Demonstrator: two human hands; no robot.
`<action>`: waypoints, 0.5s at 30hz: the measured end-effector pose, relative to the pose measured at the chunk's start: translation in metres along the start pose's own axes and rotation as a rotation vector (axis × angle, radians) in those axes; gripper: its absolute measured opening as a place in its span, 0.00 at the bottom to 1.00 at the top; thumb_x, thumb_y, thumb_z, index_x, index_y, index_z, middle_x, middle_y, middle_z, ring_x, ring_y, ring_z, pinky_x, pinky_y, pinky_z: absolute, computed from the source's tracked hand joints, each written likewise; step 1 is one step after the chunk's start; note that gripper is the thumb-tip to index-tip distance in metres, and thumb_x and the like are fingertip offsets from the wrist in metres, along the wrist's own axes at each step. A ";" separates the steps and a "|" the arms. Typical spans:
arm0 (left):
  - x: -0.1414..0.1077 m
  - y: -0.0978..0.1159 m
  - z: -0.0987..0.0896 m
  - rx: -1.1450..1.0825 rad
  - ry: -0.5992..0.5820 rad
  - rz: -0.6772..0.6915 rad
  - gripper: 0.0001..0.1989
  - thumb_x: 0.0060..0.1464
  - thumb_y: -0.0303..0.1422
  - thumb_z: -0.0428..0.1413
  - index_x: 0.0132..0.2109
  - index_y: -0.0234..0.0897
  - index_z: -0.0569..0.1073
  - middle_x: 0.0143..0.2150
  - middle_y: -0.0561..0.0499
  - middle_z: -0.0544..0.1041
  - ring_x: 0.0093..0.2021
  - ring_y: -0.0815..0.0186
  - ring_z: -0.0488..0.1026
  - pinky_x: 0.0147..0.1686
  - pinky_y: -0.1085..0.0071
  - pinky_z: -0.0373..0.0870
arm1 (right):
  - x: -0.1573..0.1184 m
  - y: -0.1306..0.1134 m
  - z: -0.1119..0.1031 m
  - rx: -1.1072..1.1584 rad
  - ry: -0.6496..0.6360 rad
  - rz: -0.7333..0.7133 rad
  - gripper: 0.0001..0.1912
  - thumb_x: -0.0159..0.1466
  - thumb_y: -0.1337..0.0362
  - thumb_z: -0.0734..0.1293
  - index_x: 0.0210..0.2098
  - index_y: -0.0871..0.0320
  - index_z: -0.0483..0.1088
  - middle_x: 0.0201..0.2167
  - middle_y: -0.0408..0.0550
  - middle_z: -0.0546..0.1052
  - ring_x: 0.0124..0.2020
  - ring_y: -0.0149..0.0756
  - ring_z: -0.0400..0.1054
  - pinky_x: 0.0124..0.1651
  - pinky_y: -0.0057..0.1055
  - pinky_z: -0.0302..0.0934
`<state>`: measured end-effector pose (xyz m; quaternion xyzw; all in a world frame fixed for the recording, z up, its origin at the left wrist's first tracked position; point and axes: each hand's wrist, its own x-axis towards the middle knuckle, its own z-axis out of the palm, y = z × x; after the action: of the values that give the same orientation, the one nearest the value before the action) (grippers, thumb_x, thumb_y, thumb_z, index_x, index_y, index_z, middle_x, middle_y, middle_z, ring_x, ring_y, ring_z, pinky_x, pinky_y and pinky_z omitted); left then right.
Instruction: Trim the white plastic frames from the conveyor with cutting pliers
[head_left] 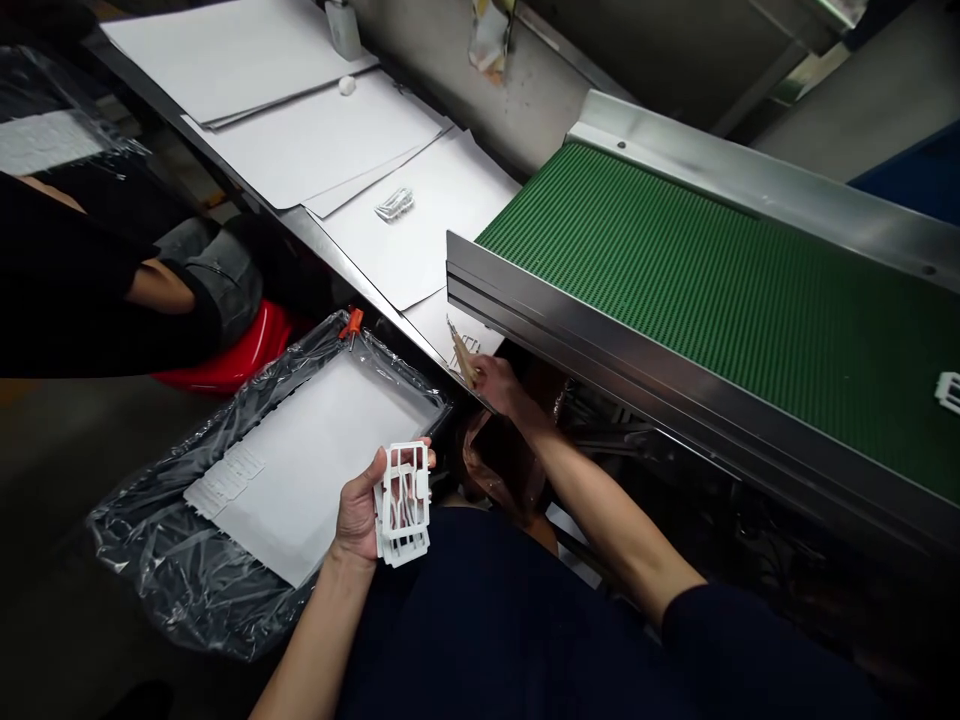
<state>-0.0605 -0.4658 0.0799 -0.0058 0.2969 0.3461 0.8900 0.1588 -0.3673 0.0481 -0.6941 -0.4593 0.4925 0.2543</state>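
My left hand (361, 505) is closed around a small stack of white plastic frames (406, 490), thin rectangular pieces with slots and bars, held upright in front of my body. At the edge of the paper-covered table my right hand (499, 385) is closed on a slim pointed tool with a yellowish handle (463, 358); its exact kind does not show. Just behind that tool lies another slotted part (471, 345), partly hidden. Further back, a small pile of white parts (395, 204) rests on the white paper sheets (442, 210).
To the right runs a green conveyor belt (675, 270) with metal side walls, a white part (949, 391) on it. At lower left, a bin lined with clear plastic (172, 570) holds a white sheet and several white frames (225, 478). Another person's arm (159, 287) is at left, near a red stool (247, 350).
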 end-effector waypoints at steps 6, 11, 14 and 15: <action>-0.002 0.000 0.000 0.025 -0.047 -0.026 0.23 0.52 0.41 0.57 0.49 0.26 0.72 0.39 0.42 0.76 0.30 0.62 0.75 0.32 0.69 0.76 | -0.095 0.020 0.002 0.965 -0.448 0.174 0.29 0.62 0.56 0.42 0.44 0.63 0.66 0.44 0.58 0.72 0.44 0.41 0.67 0.44 0.42 0.63; 0.001 -0.005 0.001 0.034 -0.080 -0.036 0.23 0.53 0.40 0.57 0.50 0.26 0.72 0.42 0.41 0.76 0.32 0.61 0.75 0.33 0.67 0.76 | -0.126 0.027 0.013 1.170 -0.503 0.483 0.24 0.63 0.54 0.51 0.38 0.66 0.69 0.28 0.51 0.70 0.25 0.30 0.62 0.22 0.23 0.55; 0.000 -0.008 0.002 0.041 -0.107 -0.058 0.23 0.53 0.40 0.57 0.50 0.25 0.72 0.42 0.41 0.76 0.33 0.60 0.75 0.33 0.67 0.76 | -0.134 0.027 0.012 1.045 -0.460 0.419 0.27 0.63 0.47 0.55 0.37 0.65 0.71 0.27 0.48 0.66 0.23 0.25 0.57 0.19 0.20 0.48; -0.001 -0.009 0.003 0.044 -0.115 -0.061 0.23 0.53 0.40 0.57 0.50 0.25 0.72 0.42 0.41 0.76 0.33 0.61 0.75 0.33 0.68 0.76 | -0.137 0.026 0.010 0.997 -0.433 0.360 0.26 0.63 0.46 0.57 0.38 0.64 0.71 0.29 0.48 0.67 0.24 0.25 0.58 0.20 0.20 0.50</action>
<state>-0.0539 -0.4729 0.0806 0.0248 0.2524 0.3120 0.9156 0.1475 -0.5020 0.0852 -0.4407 -0.0876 0.8163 0.3630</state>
